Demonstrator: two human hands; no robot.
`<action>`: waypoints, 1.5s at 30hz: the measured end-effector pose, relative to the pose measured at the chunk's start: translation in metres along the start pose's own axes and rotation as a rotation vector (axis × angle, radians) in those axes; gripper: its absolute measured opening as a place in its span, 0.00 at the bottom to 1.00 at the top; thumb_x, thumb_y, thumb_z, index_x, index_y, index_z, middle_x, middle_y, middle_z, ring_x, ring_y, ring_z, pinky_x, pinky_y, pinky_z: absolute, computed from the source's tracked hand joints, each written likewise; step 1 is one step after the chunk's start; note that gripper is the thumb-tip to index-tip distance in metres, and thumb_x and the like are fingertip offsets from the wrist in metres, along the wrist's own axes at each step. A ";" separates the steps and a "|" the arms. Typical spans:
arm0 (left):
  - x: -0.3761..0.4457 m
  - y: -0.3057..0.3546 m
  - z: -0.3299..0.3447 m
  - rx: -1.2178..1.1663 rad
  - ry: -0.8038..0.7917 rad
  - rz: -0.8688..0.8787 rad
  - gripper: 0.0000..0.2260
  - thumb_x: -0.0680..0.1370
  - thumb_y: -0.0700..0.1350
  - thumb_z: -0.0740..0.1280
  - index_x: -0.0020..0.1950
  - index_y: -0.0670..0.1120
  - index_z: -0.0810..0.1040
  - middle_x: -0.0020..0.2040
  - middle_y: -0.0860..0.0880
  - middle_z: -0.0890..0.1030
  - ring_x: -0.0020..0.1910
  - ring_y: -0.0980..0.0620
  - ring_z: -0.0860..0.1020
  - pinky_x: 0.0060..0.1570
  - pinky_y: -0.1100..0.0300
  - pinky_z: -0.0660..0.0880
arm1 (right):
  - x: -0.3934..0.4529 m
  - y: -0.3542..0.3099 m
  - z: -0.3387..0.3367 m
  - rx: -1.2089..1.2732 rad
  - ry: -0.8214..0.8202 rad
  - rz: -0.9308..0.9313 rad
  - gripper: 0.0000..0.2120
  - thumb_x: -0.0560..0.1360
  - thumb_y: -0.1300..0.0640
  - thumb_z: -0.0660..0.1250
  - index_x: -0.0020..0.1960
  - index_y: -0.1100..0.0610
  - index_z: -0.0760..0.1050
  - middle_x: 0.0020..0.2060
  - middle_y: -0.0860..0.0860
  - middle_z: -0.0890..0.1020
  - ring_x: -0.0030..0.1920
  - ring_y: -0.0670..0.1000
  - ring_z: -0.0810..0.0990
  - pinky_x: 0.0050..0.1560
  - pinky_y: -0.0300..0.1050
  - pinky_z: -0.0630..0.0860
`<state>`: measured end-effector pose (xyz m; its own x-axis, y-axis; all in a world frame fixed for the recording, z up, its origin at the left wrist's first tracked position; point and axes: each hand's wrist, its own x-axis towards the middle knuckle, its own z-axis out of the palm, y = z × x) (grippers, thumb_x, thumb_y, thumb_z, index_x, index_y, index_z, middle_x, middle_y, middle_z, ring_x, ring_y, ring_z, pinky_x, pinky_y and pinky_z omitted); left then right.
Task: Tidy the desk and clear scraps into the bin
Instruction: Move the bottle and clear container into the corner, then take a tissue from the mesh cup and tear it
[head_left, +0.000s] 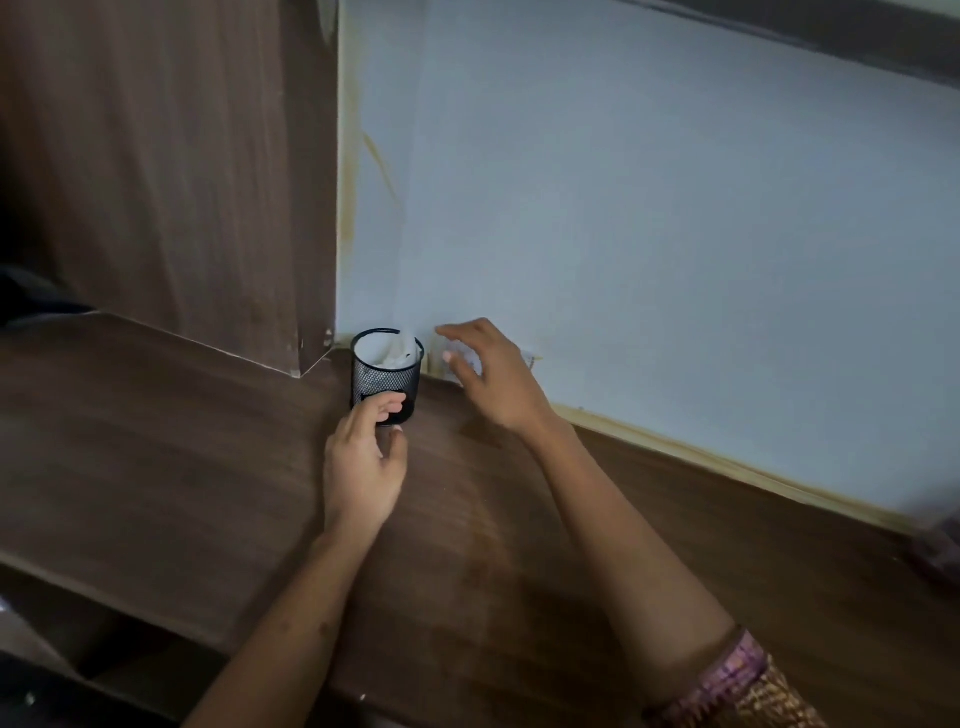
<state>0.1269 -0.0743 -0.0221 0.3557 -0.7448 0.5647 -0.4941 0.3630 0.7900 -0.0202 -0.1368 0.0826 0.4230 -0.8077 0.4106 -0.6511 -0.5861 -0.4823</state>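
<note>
A small black mesh bin stands on the dark wooden desk in the back corner, against the pale blue wall. White crumpled paper scraps fill its top. My left hand reaches it from the front, with fingers and thumb curled around its lower part. Just right of the bin and close to the wall, my right hand hovers with its fingers spread. It is blurred and I see nothing held in it.
A tall brown wooden panel rises left of the bin, and the desk's front edge drops away at the lower left. A yellowish strip runs along the foot of the wall. A blurred pinkish object lies at the far right.
</note>
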 end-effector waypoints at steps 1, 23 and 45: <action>0.001 0.000 0.000 0.003 0.008 -0.013 0.16 0.71 0.40 0.62 0.58 0.48 0.77 0.53 0.54 0.81 0.53 0.52 0.80 0.57 0.45 0.75 | 0.011 -0.002 0.003 -0.003 -0.005 -0.011 0.16 0.80 0.59 0.62 0.66 0.58 0.74 0.58 0.55 0.76 0.57 0.54 0.77 0.58 0.37 0.68; 0.004 0.007 -0.003 0.043 0.143 -0.210 0.17 0.71 0.35 0.66 0.53 0.54 0.71 0.49 0.59 0.79 0.48 0.49 0.79 0.50 0.43 0.75 | 0.076 -0.040 0.055 0.181 -0.111 0.337 0.23 0.62 0.65 0.78 0.52 0.57 0.72 0.43 0.59 0.84 0.51 0.59 0.81 0.59 0.50 0.73; 0.003 0.005 0.000 0.054 0.120 -0.167 0.16 0.71 0.35 0.66 0.54 0.51 0.73 0.50 0.56 0.82 0.48 0.50 0.79 0.50 0.45 0.75 | 0.078 -0.038 0.022 0.301 0.006 0.439 0.07 0.64 0.61 0.79 0.40 0.62 0.84 0.30 0.49 0.80 0.36 0.46 0.77 0.32 0.27 0.69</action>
<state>0.1254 -0.0748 -0.0171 0.5263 -0.7191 0.4537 -0.4611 0.2069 0.8629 0.0514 -0.1792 0.1159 0.1472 -0.9813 0.1240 -0.5561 -0.1858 -0.8101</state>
